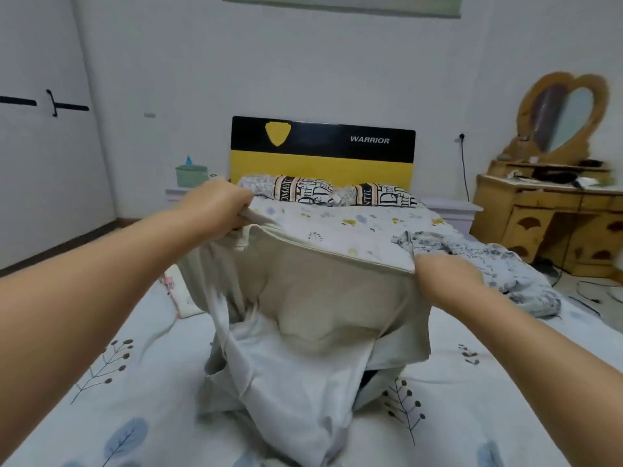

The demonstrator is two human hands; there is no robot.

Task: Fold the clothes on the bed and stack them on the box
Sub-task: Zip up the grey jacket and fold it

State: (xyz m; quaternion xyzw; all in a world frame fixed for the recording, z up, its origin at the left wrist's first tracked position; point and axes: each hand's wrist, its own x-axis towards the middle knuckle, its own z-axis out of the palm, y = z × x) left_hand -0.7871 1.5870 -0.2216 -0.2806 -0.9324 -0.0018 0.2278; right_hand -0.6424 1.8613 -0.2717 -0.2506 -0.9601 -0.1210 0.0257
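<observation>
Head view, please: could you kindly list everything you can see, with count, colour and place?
beige garment: one, held up over the bed's middle
patterned clothes: one heap, grey-blue, bed's right side
box: one, black and yellow, at the bed's head
pillows: two, black-and-cream lettered, before the box
bed sheet: one, white with leaf print
tissue box: one, green, left of the bed
dressing table: one, wooden, right
left hand: grips the garment's edge
right hand: grips the garment's edge

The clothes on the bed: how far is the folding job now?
Done: nothing visibly; no folded stack shows, and nothing lies on the black-and-yellow box. In hand: the left hand and right hand hold a beige garment up by its top edge, unfolded. Left: this garment and the crumpled patterned garment on the bed.
</observation>
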